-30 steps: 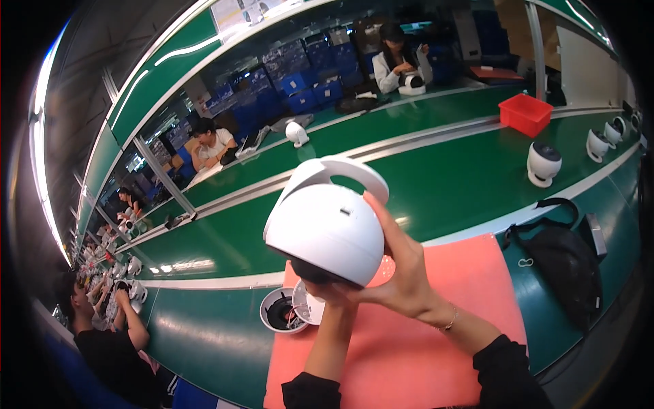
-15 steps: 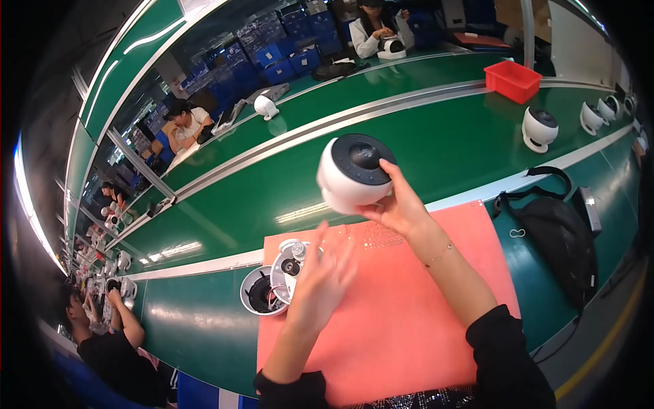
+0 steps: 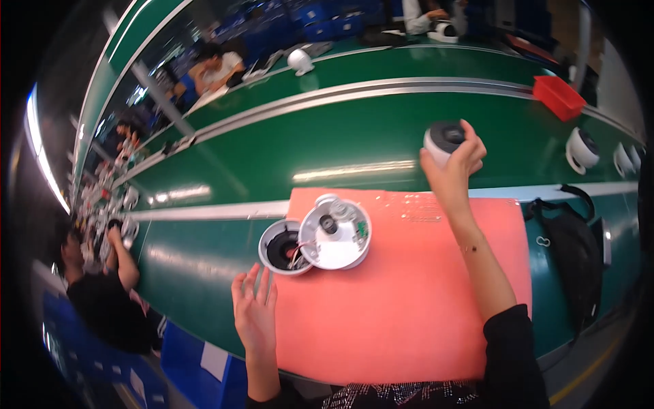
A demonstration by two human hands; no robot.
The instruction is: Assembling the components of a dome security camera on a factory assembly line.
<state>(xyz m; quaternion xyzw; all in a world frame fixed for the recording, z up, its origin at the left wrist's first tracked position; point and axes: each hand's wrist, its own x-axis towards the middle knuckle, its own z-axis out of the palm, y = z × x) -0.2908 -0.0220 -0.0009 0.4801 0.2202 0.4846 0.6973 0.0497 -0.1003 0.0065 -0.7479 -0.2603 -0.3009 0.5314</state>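
Observation:
My right hand [image 3: 455,158] is raised over the green bench, its fingers wrapped round a white globe-shaped device [image 3: 438,151] with a dark round face. The hand covers much of the device's right side. At the left edge of the pink mat my left hand [image 3: 256,310] is held palm up, fingers apart, with nothing in it. Just beyond it stands an opened white housing [image 3: 340,253], showing a round dark motor-like part and a green circuit board. A second white shell [image 3: 278,269] with a black inside touches it on the left, and thin wires run between them.
Small shiny screws [image 3: 415,208] lie in rows along the pink mat's [image 3: 402,320] far edge. To the right are a black bag [image 3: 562,249] and another white device [image 3: 582,150]. A red bin [image 3: 558,97] stands farther back. At left, a co-worker [image 3: 109,300] sits along the bench.
My right hand has carried the white device away and to the right. My left hand has drawn back leftward, uncovering the opened housing. The whole view has shifted a little.

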